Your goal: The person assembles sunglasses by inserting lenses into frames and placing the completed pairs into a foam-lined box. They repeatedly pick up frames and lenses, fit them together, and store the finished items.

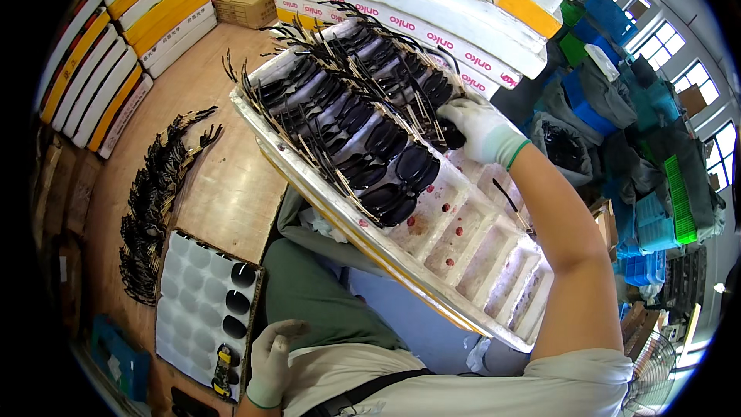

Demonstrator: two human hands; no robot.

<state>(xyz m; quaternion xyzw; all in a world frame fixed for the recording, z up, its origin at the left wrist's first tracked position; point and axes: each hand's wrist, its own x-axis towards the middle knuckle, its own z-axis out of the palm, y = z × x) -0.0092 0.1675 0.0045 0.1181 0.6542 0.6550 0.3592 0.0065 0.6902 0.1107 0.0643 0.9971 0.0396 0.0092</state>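
Observation:
My right hand (475, 130), in a white glove with a green cuff, reaches into a white foam tray (370, 251). Its fingers are closed at the end of a row, on a pair of dark sunglasses (446, 136). Rows of black sunglasses (386, 139) with thin temples fill the tray's far part, and ribbed slots show at the near right. A lone thin temple (511, 202) leans there. Low at the left, my gloved left hand (272, 359) hovers near my body with fingers apart, holding nothing. Beside it lies a white lens tray (185, 293) with several dark lenses (238, 302).
A long heap of black eyeglass frames (147, 212) lies on the wooden table (224, 185). On the lens tray sits a yellow-and-black object (223, 371). Stacked foam trays (417, 11) stand behind, and more (93, 69) at the left. Blue and green crates (648, 220) and a fan (652, 378) are at the right.

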